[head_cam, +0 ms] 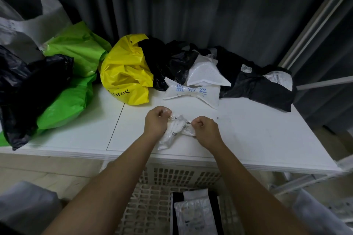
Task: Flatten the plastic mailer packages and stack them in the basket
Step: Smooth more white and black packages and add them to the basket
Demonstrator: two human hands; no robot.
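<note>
A small crumpled clear-white mailer lies near the front edge of the white table. My left hand pinches its far left corner and my right hand pinches its right end, fingers curled on the plastic. Below the table stands a white lattice basket; flattened mailers, black under pale ones, lie in it at the right. More mailers wait at the back: a yellow one, green ones, black ones and white ones.
A black bag slumps over the table's left end. Dark curtains hang behind the table. A metal rack frame rises at the right. Pale bags lie on the floor at both lower corners.
</note>
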